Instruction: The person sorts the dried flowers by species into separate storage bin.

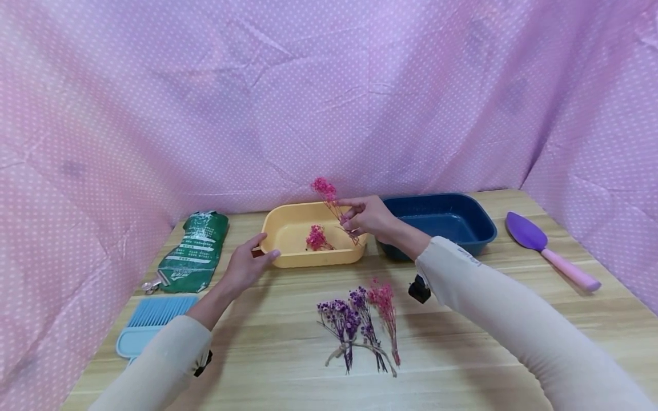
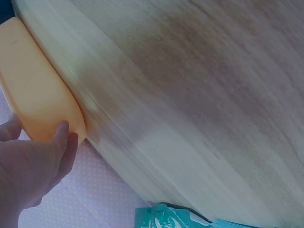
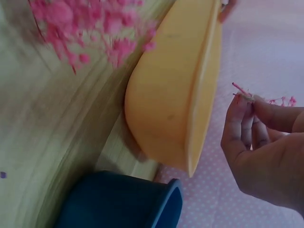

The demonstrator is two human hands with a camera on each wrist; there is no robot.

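Observation:
My left hand (image 1: 245,265) holds the left end of a yellow basin (image 1: 319,260), with the thumb on its near side and fingers at the end rim. The left wrist view shows the same hand (image 2: 40,161) against the basin's wall (image 2: 42,85). Above the basin's right part, my right hand (image 1: 367,217) pinches a pink dried flower sprig (image 1: 331,194) by its stems, blooms tilted up and left. A tied stem end (image 3: 244,94) sticks out of the fingertips in the right wrist view. Another pink dried flower bunch (image 1: 317,238) lies inside the basin.
Purple dried flowers (image 1: 339,319) and a pink bunch (image 1: 382,299) lie in front, with a piece of twine (image 1: 336,354). A dark blue basin (image 1: 447,220) stands right of the yellow one. At left are a green bag (image 1: 195,251) and blue brush (image 1: 154,319); at right, a purple trowel (image 1: 529,231).

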